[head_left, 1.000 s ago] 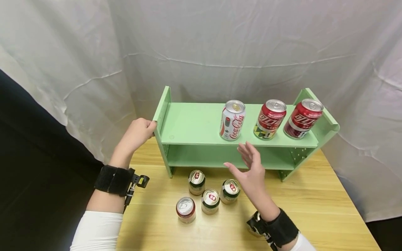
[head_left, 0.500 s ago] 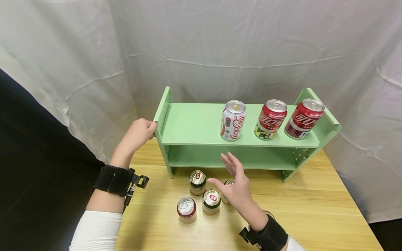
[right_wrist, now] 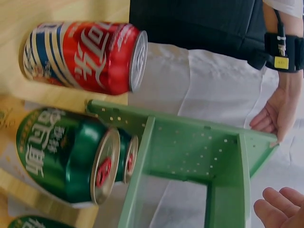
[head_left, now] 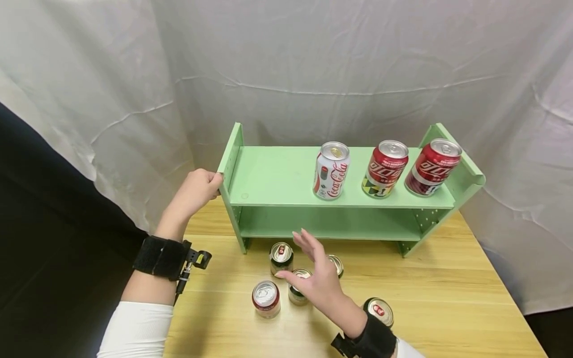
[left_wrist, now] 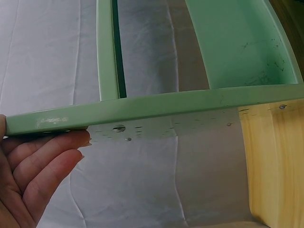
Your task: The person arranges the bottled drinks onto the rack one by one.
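My left hand point(head_left: 197, 191) grips the left side panel of a green two-tier shelf point(head_left: 273, 176). In the left wrist view its fingers point(left_wrist: 57, 161) lie along the panel's outer face, with the thumb at the left edge. My right hand point(head_left: 320, 278) holds nothing, thumb and fingers spread apart, above the cans in front of the shelf. Partly behind it is a green-and-gold can point(head_left: 295, 297); another such can point(head_left: 281, 256) stands just beyond the thumb. To the left stands a red Coca-Cola can point(head_left: 266, 297), its label plain in the right wrist view point(right_wrist: 90, 57).
On the top tier stand a white Coca-Cola can point(head_left: 331, 171) and two red cans, one near the middle right point(head_left: 385, 171) and one by the right panel point(head_left: 432, 169). More gold-topped cans stand right of my hand point(head_left: 336, 265) and by my right wrist point(head_left: 378, 309). A pale curtain hangs behind.
My right hand has moved left and toward me, from the shelf's front edge to over the cans on the table. My left hand has stayed on the side panel.
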Available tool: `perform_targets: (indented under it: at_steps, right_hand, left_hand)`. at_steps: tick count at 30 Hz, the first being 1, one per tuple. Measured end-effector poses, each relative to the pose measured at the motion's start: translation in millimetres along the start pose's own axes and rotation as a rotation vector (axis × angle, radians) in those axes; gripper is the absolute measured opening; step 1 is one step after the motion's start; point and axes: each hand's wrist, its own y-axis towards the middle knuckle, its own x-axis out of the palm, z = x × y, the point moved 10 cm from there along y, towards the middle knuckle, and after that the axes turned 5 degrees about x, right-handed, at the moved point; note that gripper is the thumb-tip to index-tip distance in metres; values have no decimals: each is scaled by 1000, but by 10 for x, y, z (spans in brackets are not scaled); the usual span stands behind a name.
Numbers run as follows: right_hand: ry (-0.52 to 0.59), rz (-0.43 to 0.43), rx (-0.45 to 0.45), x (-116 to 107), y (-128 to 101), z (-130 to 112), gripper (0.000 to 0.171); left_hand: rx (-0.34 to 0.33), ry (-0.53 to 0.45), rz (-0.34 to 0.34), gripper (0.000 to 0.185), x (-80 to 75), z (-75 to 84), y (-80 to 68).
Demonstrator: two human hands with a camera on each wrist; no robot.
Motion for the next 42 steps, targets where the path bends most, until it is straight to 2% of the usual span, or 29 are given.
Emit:
perform_targets:
  at_steps: [9,17,22,28,37,42]
  right_hand:
    - [-18,-59,73,171,-60,-29,99]
    - [-37,-82,36,309,-170,-50,92]
    - [-29,-120,51,432,-253,-13,92]
    - [-83,-159,60,619,-361,57,95]
    - [-165,-145,2,748,-469,126,96]
    - [-193,-164,44,826,-512,205,95]
  left_hand:
    - [6,5,-8,43,15,-8,12]
    - [-1,-1,-11,44,45,-70,19]
    - [-2,15,-3,44,40,-76,20]
    - [-17,-1,-1,44,24,-55,0]
    - [-21,-13,-9,44,23,-51,4]
    - [-24,-10,-7,44,32,-68,17]
